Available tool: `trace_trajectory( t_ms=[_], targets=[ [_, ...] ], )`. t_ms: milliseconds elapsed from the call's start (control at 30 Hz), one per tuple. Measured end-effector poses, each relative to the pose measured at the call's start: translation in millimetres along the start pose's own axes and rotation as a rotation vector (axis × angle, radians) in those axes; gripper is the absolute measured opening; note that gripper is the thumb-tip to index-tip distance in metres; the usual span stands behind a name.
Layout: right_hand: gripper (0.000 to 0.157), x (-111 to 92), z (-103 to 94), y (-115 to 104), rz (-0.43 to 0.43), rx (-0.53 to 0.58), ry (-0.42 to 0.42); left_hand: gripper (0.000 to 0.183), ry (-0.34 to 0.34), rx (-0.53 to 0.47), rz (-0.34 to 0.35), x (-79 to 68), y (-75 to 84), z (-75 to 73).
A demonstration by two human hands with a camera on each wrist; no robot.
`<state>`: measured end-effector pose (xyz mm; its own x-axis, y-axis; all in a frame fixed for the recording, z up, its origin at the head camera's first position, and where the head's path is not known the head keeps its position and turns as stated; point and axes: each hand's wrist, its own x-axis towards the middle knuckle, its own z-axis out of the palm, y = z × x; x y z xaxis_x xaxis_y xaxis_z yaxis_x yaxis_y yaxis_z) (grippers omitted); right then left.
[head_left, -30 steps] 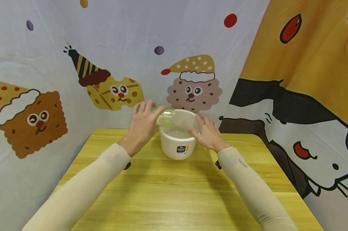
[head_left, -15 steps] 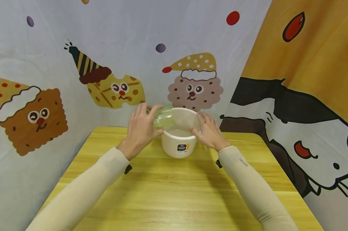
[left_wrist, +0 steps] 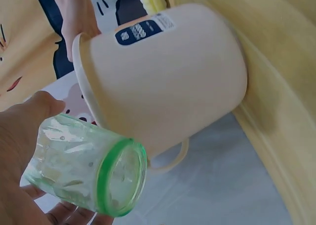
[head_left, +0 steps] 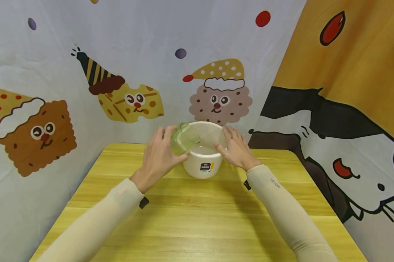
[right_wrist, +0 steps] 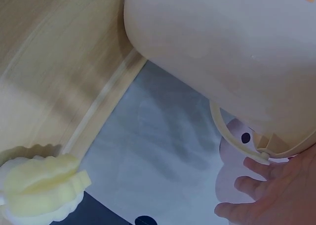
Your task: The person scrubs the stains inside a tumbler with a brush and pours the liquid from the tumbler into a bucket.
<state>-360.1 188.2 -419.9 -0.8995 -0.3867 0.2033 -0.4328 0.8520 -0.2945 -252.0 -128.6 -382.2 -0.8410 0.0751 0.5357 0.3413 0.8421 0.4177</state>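
Observation:
My left hand holds a clear green glass, thumb on one side and fingers on the other. The glass lies tilted at the left rim of a white plastic bucket, its thick base turned toward the camera in the left wrist view. Whether anything is inside the glass cannot be told. My right hand rests on the bucket's right rim, thumb over the opening and fingers outstretched. In the right wrist view those fingers are straight, beside the bucket's handle. Most of the bucket's inside is hidden.
The bucket stands toward the back of a wooden table, close to a printed cloth. A wavy yellow and white object sits at the table's edge in the right wrist view; its kind is unclear.
My left hand has turned the glass from lying sideways over the rim to pointing its base more toward the viewer. The right hand and the bucket stay in place.

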Motion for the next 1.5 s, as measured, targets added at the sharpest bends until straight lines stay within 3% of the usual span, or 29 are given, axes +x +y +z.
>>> trace_trajectory(
  t_ms=[267,533,800,1067,1500],
  targets=[
    [0.097,-2,-1.5,-3,-0.007,0.011,0.003,0.104,-0.018,-0.07,-0.056,-19.4,1.5,6.8],
    [0.102,-2,-0.5,-2,-0.001,0.033,0.003,0.102,-0.045,-0.121,-0.083,-41.4,0.6,17.2],
    [0.1,-2,2.0,0,-0.008,0.03,0.018,0.099,-0.109,-0.124,-0.102,-61.1,0.6,30.0],
    [0.096,-2,1.9,-1,-0.013,0.032,0.021,0.096,-0.121,-0.121,-0.11,-77.8,-0.5,39.6],
    [0.098,0,2.5,0,-0.008,0.029,0.021,0.093,-0.186,-0.14,-0.119,-95.8,-6.3,52.7]
  ],
)
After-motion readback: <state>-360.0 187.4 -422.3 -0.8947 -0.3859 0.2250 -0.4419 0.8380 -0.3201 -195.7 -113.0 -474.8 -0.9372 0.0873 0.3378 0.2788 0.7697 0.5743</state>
